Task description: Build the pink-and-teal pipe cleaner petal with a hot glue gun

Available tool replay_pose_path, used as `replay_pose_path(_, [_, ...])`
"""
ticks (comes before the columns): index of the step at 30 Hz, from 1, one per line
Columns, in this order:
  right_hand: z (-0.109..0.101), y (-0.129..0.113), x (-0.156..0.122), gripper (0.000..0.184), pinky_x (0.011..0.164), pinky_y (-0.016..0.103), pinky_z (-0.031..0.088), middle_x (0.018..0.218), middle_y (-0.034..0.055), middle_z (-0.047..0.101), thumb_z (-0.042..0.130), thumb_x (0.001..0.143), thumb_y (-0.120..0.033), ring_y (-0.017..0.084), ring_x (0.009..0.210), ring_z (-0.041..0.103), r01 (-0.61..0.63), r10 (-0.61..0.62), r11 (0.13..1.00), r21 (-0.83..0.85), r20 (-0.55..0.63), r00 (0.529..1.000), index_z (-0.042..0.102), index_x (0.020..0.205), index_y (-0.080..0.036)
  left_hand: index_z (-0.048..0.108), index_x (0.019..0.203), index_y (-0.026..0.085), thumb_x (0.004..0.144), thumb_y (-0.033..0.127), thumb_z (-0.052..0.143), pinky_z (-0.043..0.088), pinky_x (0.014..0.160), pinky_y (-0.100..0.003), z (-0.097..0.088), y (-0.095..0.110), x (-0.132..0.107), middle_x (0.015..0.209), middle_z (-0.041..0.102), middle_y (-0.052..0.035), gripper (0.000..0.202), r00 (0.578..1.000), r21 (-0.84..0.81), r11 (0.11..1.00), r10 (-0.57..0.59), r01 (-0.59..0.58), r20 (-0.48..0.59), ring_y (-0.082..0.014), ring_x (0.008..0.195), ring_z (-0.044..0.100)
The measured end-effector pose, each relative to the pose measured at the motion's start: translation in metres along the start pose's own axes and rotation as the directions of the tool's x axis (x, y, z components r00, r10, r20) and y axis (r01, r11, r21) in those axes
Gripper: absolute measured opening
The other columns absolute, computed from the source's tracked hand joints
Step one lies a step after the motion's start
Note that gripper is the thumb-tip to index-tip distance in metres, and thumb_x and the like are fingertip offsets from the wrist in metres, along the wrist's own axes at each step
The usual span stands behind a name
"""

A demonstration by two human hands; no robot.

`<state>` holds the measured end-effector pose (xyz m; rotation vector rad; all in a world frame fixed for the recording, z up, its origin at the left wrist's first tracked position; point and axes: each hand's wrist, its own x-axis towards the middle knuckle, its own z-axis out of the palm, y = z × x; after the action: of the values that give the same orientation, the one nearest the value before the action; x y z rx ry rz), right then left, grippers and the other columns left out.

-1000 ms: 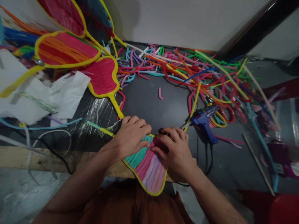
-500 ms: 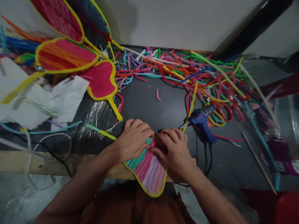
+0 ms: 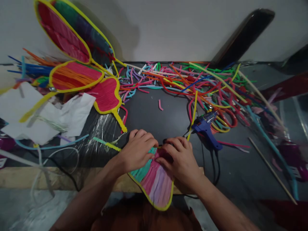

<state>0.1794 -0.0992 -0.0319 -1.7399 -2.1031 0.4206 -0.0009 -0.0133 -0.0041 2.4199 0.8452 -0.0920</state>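
Yellow-edged panel (image 3: pixel 156 183) lies under left hand (image 3: pixel 137 152) and right hand (image 3: pixel 182 160), both half-curled and gripping its far part; coloured strips (image 3: pixel 141 171) already fill what shows, but beneath them I cannot judge.

The wing (image 3: pixel 161 187) at six o'clock is striped teal, magenta, lilac and pink, edged yellow; the petal (image 3: pixel 79 76) at ten, pink streaked orange, rimmed yellow; the glue gun (image 3: pixel 207 130) at three, blue.

- left hand (image 3: pixel 138 149) and left forearm (image 3: pixel 92 192), bare
- right hand (image 3: pixel 180 157) and right forearm (image 3: pixel 220 203), bare as far as they show
- dark reddish-brown garment (image 3: pixel 141 219) on the body, softly creased, its details lost in shadow
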Motion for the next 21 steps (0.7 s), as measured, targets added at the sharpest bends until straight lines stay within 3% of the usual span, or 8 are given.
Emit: replay_pose_path(21, [0.001,0.0018,-0.0016,0.025,0.083,0.042,0.038,0.11,0.0063,0.063,0.066,0.081,-0.046,0.027,0.102,0.045,0.018,-0.018,1.0,-0.008,-0.013,1.0,0.066,0.092,-0.024,0.059,0.098,0.023,0.081,0.027,0.059,0.027,0.086,-0.041,-0.0018,-0.0026,0.0007,0.1,0.061,-0.0004,0.018,1.0,0.001,1.0,0.004,-0.004,0.011,-0.0217,0.099,0.048])
